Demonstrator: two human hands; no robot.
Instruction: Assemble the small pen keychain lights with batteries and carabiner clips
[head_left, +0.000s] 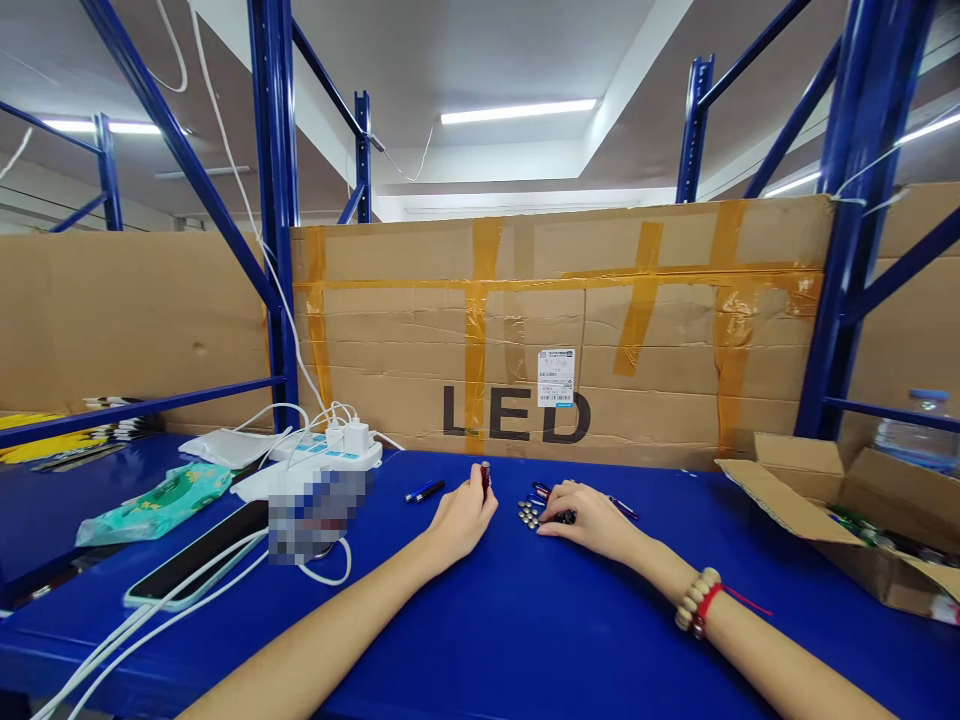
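Note:
My left hand (459,518) is closed around a short dark red metal tube (486,482) with a silvery end, held upright above the blue tabletop (480,620). Just to the right, my right hand (592,518) rests on the table with its fingers curled down over a cluster of small black pieces (564,517). Next to its fingertips lie several silvery button cells (528,514). A dark tube (541,490) pokes out behind the fingers, and a thin dark stick (624,508) lies beyond the knuckles. Left of my left hand are a blue tube (418,492) and a black tube (431,491).
At left are a phone (199,555), white cables (169,600), a power strip (360,455) and a green packet (161,505). An open carton (862,560) stands at right. A cardboard panel (405,340) closes off the back between blue posts (275,200).

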